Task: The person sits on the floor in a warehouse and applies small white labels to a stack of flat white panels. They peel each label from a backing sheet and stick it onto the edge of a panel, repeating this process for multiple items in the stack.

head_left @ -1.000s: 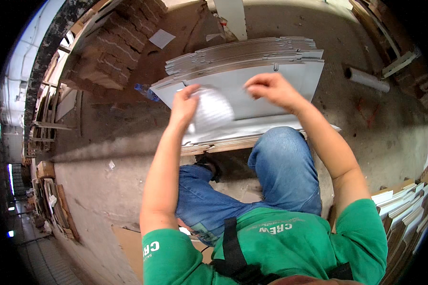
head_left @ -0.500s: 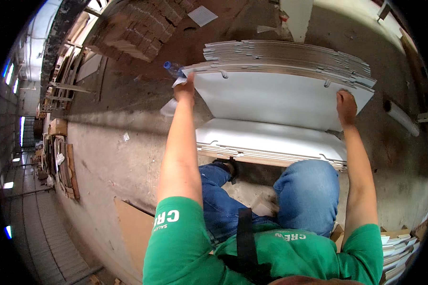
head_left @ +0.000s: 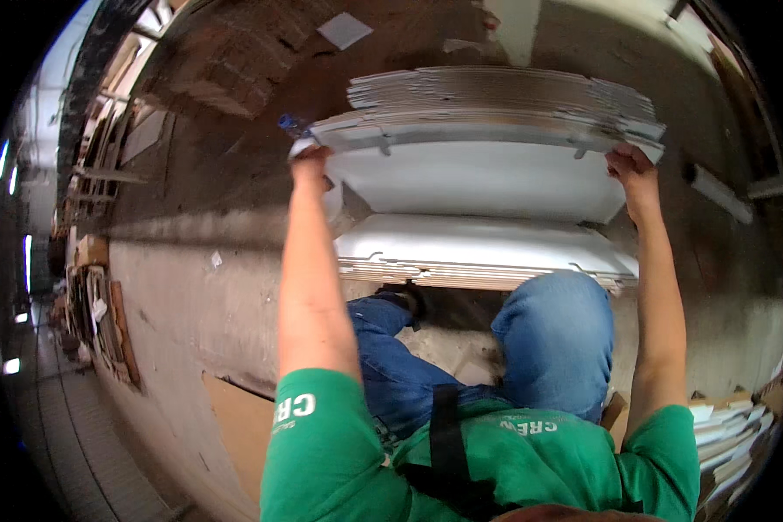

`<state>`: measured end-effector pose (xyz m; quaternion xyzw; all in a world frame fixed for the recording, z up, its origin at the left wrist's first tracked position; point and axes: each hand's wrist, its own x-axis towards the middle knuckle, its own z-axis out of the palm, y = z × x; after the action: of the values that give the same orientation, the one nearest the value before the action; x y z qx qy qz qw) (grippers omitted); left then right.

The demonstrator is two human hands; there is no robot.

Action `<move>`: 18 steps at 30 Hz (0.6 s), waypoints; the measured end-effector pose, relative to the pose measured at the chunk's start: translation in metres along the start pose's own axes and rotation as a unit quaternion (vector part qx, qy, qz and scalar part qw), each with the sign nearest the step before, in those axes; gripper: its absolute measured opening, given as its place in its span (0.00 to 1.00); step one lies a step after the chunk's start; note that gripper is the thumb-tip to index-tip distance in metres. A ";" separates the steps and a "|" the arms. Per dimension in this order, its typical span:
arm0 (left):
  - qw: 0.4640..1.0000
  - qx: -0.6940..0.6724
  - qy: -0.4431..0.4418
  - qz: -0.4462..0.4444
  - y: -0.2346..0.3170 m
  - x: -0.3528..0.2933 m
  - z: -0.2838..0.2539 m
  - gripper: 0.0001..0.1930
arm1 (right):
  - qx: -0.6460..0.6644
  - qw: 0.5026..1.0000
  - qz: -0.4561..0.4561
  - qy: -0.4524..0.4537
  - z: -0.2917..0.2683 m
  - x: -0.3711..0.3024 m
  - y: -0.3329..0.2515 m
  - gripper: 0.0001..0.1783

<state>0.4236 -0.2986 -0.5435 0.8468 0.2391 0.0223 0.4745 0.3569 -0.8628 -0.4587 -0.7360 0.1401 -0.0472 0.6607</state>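
A white cardboard sheet (head_left: 470, 178) with slots along its far edge stands tilted up in front of me. My left hand (head_left: 311, 163) is closed at the sheet's left end, by its far corner. At the right end my right hand (head_left: 632, 170) has its fingers curled on the edge. Motion blurs both hands a little. Nearer to me, just beyond my knees, lies a low stack of white cardboard sheets (head_left: 478, 239) with brown layered edges. Behind the tilted sheet is another stack of cardboard sheets (head_left: 505, 87), its edges showing in many layers.
A plastic bottle with a blue cap (head_left: 292, 126) is beside my left hand. On the right a white roll (head_left: 720, 193) lies on the concrete floor. More stacked sheets (head_left: 731, 435) are at lower right, and a brown board (head_left: 235, 426) lies at lower left.
My right hand has moved away from me, up along the sheet's right end toward its far edge. My left hand stays at the left corner. The view has shifted slightly.
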 end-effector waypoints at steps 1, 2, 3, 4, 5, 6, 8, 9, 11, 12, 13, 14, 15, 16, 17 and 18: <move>0.998 0.002 -0.025 -0.060 -0.003 0.009 -0.020 0.19 | 0.006 1.000 -0.013 -0.016 0.003 0.000 -0.004 0.07; 0.996 0.030 -0.029 -0.076 0.001 0.010 -0.027 0.19 | 0.008 0.999 -0.025 -0.024 0.001 0.002 -0.005 0.07; 0.994 0.057 -0.040 -0.087 0.014 0.005 -0.023 0.20 | 0.006 0.999 -0.038 -0.025 -0.008 0.006 -0.005 0.07; 0.997 -0.016 -0.022 -0.078 0.040 -0.010 0.000 0.23 | -0.032 0.998 -0.047 -0.009 -0.025 0.014 0.007 0.09; 0.993 -0.089 0.002 -0.074 0.059 -0.025 0.015 0.26 | -0.067 0.996 -0.056 0.000 -0.038 0.022 0.023 0.12; 0.995 -0.085 0.035 -0.050 0.053 -0.027 0.015 0.30 | -0.215 0.968 -0.127 0.035 -0.031 0.028 0.033 0.11; 0.991 -0.057 0.089 -0.085 0.034 -0.013 0.014 0.38 | -0.340 0.918 -0.187 0.077 -0.010 0.040 0.055 0.10; 0.987 -0.045 0.113 -0.103 0.025 -0.006 0.016 0.42 | -0.323 0.925 -0.179 0.086 -0.004 0.044 0.063 0.10; 0.985 -0.070 0.108 -0.113 0.007 0.004 0.015 0.41 | -0.269 0.943 -0.177 0.083 0.011 0.046 0.067 0.11; 0.988 -0.073 0.109 -0.074 0.003 0.005 0.020 0.40 | -0.242 0.951 -0.176 0.082 0.015 0.046 0.068 0.11; 0.990 -0.077 0.112 -0.036 -0.003 0.005 0.024 0.39 | -0.275 0.938 -0.192 0.092 0.018 0.047 0.067 0.11; 0.990 -0.081 0.111 0.001 0.000 0.001 0.029 0.38 | -0.309 0.923 -0.207 0.103 0.018 0.048 0.067 0.12; 0.992 -0.061 0.107 -0.019 0.003 0.000 0.032 0.36 | -0.342 0.907 -0.221 0.112 0.017 0.048 0.066 0.12; 0.993 -0.040 0.104 -0.039 0.007 -0.001 0.033 0.35 | -0.384 0.883 -0.240 0.124 0.015 0.048 0.066 0.12; 0.993 -0.020 0.099 -0.061 0.015 -0.006 0.036 0.34 | -0.427 0.857 -0.256 0.136 0.009 0.046 0.066 0.12; 0.993 0.009 0.104 -0.059 0.021 -0.014 0.038 0.32 | -0.467 0.828 -0.275 0.144 0.004 0.044 0.064 0.13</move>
<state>0.4294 -0.3437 -0.5448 0.8286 0.3372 0.0801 0.4396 0.3908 -0.8768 -0.5269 -0.9497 0.0312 -0.2614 0.1697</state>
